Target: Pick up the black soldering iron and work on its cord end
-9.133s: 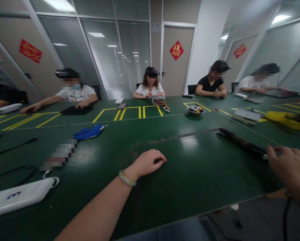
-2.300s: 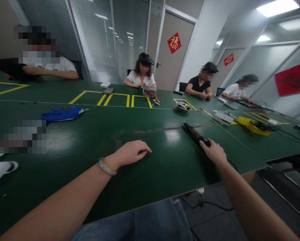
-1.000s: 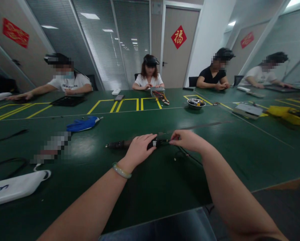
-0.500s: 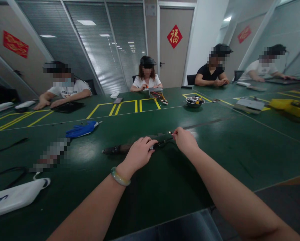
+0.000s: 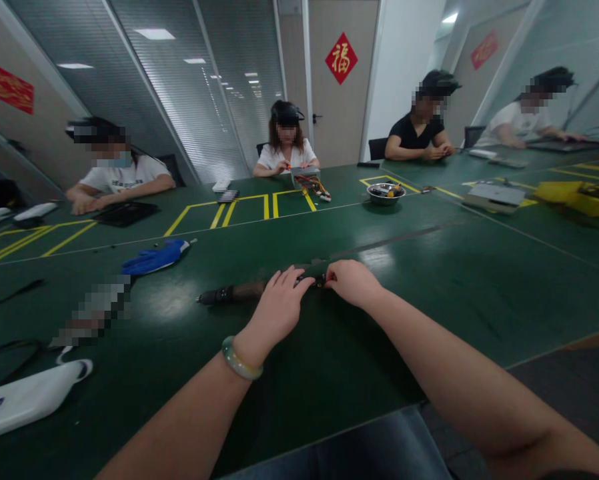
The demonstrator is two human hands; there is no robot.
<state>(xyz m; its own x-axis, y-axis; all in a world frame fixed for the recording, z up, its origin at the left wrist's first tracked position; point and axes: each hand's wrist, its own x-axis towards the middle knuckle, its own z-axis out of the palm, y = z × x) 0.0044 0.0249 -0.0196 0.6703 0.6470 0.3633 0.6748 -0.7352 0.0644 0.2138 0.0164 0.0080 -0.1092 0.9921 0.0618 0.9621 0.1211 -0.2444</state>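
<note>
A long dark electric screwdriver (image 5: 232, 293) lies on the green table (image 5: 299, 427), its narrow tip pointing left. Over its middle lies my left hand (image 5: 279, 303), fingers wrapped on the body, with a green-and-amber bangle on the wrist. My right hand (image 5: 352, 283) is closed in a pinch at the tool's right end, close to the left thumb. Small dark parts (image 5: 319, 280) show between the two hands. Whatever the right fingertips hold is hidden by them.
A blue glove (image 5: 154, 259) and a white numbered case (image 5: 27, 399) lie to the left. A metal bowl (image 5: 385, 199) with small parts stands beyond my hands. Across the table, a person (image 5: 287, 150) handles a metal box with coloured wires (image 5: 309, 181). Other people sit on both sides.
My right hand has moved left and slightly down, bringing its pinched fingers to the tool's end. My left hand stays on the tool. The whole view has shifted a little.
</note>
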